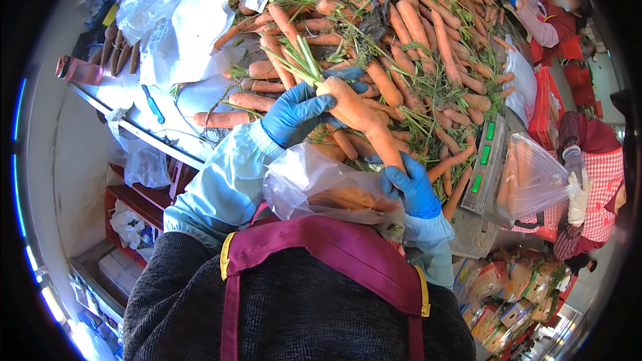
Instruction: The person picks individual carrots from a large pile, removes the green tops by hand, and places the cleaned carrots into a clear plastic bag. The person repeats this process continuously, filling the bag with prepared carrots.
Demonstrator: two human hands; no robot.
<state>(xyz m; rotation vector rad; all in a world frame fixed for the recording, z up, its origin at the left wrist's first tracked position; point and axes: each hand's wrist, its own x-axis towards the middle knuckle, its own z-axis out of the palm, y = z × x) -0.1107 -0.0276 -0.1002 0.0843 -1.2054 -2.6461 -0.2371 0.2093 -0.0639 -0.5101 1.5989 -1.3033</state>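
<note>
Both of my hands wear blue gloves and hold one thick carrot between them, its cut green stalks pointing up and left. My left hand grips it at the stalk end, and my right hand has the narrow tip. Beneath the carrot, close to my apron, lies an open clear plastic bag with carrots partly visible inside. A large heap of carrots with leafy greens spreads over the table beyond my hands.
A blue-handled knife, white plastic sheeting and a pink bottle lie left. At right, a bag of carrots rests by a scale, a co-worker's gloved hand on its neck. Another person stands at upper right.
</note>
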